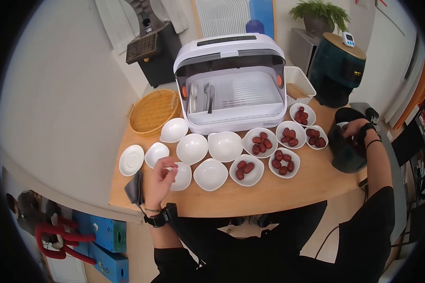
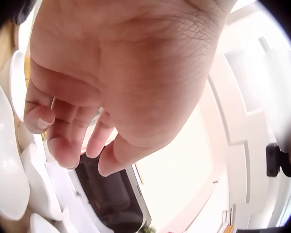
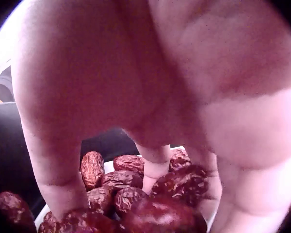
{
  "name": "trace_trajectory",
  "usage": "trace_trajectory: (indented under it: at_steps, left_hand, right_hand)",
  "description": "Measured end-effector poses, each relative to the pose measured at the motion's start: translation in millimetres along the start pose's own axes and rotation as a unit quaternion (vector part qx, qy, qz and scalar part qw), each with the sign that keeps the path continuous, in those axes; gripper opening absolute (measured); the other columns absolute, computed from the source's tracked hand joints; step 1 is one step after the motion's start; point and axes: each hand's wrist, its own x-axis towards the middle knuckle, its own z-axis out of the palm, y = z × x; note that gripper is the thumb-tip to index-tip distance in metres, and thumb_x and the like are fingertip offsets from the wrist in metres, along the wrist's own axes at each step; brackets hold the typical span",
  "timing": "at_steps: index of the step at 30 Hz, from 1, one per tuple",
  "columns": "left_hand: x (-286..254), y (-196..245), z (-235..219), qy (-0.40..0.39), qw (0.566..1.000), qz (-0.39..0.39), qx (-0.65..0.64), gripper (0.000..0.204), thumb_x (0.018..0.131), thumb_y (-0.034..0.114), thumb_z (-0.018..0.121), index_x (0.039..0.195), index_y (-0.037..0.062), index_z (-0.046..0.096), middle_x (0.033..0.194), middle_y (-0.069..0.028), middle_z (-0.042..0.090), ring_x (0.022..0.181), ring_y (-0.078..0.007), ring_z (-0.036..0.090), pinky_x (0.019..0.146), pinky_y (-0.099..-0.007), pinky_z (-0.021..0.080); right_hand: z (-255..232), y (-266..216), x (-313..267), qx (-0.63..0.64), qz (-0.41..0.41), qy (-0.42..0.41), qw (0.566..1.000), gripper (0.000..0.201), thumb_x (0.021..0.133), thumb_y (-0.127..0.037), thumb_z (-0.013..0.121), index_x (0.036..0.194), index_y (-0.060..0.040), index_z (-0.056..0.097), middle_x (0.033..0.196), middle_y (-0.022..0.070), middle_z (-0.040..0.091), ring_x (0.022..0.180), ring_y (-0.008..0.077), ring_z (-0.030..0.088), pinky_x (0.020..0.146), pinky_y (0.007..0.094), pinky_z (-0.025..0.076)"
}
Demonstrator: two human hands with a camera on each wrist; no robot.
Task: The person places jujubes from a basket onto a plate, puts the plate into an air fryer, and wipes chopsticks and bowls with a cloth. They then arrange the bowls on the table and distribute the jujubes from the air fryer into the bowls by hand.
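In the head view, my right hand (image 1: pixel 353 129) reaches into a dark green bin (image 1: pixel 347 158) at the table's right end. The right wrist view shows its fingers (image 3: pixel 155 177) spread down among red dates (image 3: pixel 123 179); whether they grip any is unclear. My left hand (image 1: pixel 161 181) hovers loosely curled and empty over a white bowl (image 1: pixel 183 177) at the front left; the left wrist view shows its bent fingers (image 2: pixel 63 145) holding nothing. Several white bowls to the right hold dates (image 1: pixel 245 170), while those at middle left, such as one bowl (image 1: pixel 210 174), hold nothing.
A white dish cabinet (image 1: pixel 231 120) with a raised lid stands at the back. Beside it are a wicker basket (image 1: pixel 151 113) and a white basket (image 1: pixel 301 78). A green appliance (image 1: pixel 337 70) is at the back right, a small white saucer (image 1: pixel 131 160) at the left edge.
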Motion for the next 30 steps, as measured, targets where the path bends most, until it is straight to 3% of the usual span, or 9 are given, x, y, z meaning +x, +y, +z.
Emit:
trace_trajectory:
  at_steps: [1, 5, 9, 14, 18, 23, 25, 26, 30]
  left_hand:
    - [0.9, -7.0, -7.7, 0.029, 0.996, -0.01, -0.086, 0.03, 0.093, 0.007, 0.061, 0.122, 0.0043, 0.056, 0.097, -0.0034, 0.064, 0.073, -0.0068, 0.056, 0.064, -0.0222, 0.046]
    - [-2.7, -19.5, -22.6, 0.093, 0.99, -0.019, -0.101, 0.033, 0.094, 0.005, 0.059, 0.126, 0.0035, 0.051, 0.098, -0.0041, 0.064, 0.071, -0.0065, 0.054, 0.064, -0.0216, 0.046]
    - [8.5, -29.1, -35.6, 0.108, 0.98, -0.048, -0.162, 0.034, 0.094, 0.005, 0.058, 0.127, 0.0035, 0.051, 0.095, -0.0037, 0.064, 0.067, -0.006, 0.052, 0.059, -0.0209, 0.043]
    - [38.8, -53.5, -62.2, 0.18, 0.949, -0.037, -0.257, 0.018, 0.096, 0.011, 0.056, 0.113, 0.005, 0.058, 0.089, -0.0022, 0.063, 0.061, -0.0047, 0.047, 0.053, -0.0198, 0.037]
    - [61.8, -68.5, -78.4, 0.213, 0.897, -0.015, -0.387, 0.011, 0.096, 0.011, 0.056, 0.106, 0.0061, 0.058, 0.081, 0.0, 0.058, 0.06, -0.0061, 0.046, 0.049, -0.0208, 0.035]
    - [70.1, -89.5, -80.5, 0.24, 0.826, -0.011, -0.51, 0.012, 0.094, 0.013, 0.056, 0.105, 0.0076, 0.059, 0.078, 0.0014, 0.056, 0.058, -0.0067, 0.043, 0.048, -0.0215, 0.033]
    - [72.4, -97.2, -80.7, 0.239, 0.809, -0.023, -0.537, 0.014, 0.094, 0.015, 0.058, 0.106, 0.009, 0.059, 0.077, 0.0025, 0.055, 0.058, -0.0067, 0.041, 0.048, -0.0217, 0.032]
    - [71.5, -98.6, -80.8, 0.235, 0.807, -0.013, -0.542, 0.013, 0.094, 0.014, 0.057, 0.105, 0.0079, 0.059, 0.077, 0.0015, 0.055, 0.058, -0.0072, 0.041, 0.047, -0.0216, 0.032]
    - [70.8, -102.0, -79.0, 0.226, 0.808, -0.015, -0.544, 0.012, 0.093, 0.015, 0.057, 0.102, 0.0076, 0.06, 0.077, 0.0012, 0.053, 0.059, -0.0078, 0.041, 0.047, -0.0219, 0.031]
  right_hand:
    - [2.2, -10.9, -15.6, -0.01, 0.015, 0.004, 1.0, 0.028, 0.08, -0.018, 0.068, 0.106, -0.011, 0.062, 0.1, 0.0102, 0.065, 0.078, 0.0272, 0.066, 0.07, 0.0393, 0.057]
    - [2.6, -11.7, -10.4, -0.003, 0.026, -0.004, 1.0, 0.024, 0.081, -0.015, 0.065, 0.105, -0.0123, 0.06, 0.1, 0.0139, 0.064, 0.069, 0.0293, 0.066, 0.064, 0.0424, 0.057]
    - [13.8, -32.1, -26.1, -0.011, 0.079, 0.046, 0.996, 0.023, 0.089, -0.02, 0.06, 0.109, -0.0076, 0.061, 0.097, 0.0148, 0.065, 0.085, 0.029, 0.066, 0.07, 0.0445, 0.057]
    - [27.6, -59.6, -74.7, -0.06, 0.072, 0.106, 0.99, 0.026, 0.089, -0.02, 0.059, 0.111, -0.0066, 0.063, 0.092, 0.0138, 0.066, 0.076, 0.0274, 0.067, 0.067, 0.0441, 0.055]
    - [23.9, -35.7, -56.1, -0.057, -0.024, 0.118, 0.991, 0.018, 0.083, -0.014, 0.06, 0.092, -0.0019, 0.069, 0.072, 0.0123, 0.068, 0.057, 0.0241, 0.066, 0.054, 0.0382, 0.052]
    - [6.5, -15.3, -47.5, -0.132, -0.152, 0.173, 0.964, 0.025, 0.07, -0.01, 0.072, 0.093, -0.0008, 0.067, 0.089, 0.0132, 0.069, 0.073, 0.0234, 0.07, 0.063, 0.0368, 0.059]
    - [0.3, -17.8, -71.3, 0.177, -0.119, 0.172, 0.962, 0.028, 0.071, -0.005, 0.069, 0.097, -0.0017, 0.06, 0.088, 0.0126, 0.064, 0.078, 0.0265, 0.069, 0.064, 0.0385, 0.062]
    - [-8.4, -9.1, -61.8, 0.261, -0.16, 0.174, 0.936, 0.027, 0.072, -0.001, 0.068, 0.095, -0.0034, 0.054, 0.087, 0.0112, 0.059, 0.081, 0.0275, 0.067, 0.065, 0.0414, 0.064]
    - [-15.8, -35.0, -87.5, 0.284, -0.263, 0.273, 0.881, 0.019, 0.078, -0.004, 0.064, 0.093, -0.0056, 0.053, 0.084, 0.0036, 0.059, 0.071, 0.0153, 0.064, 0.06, 0.0318, 0.061]
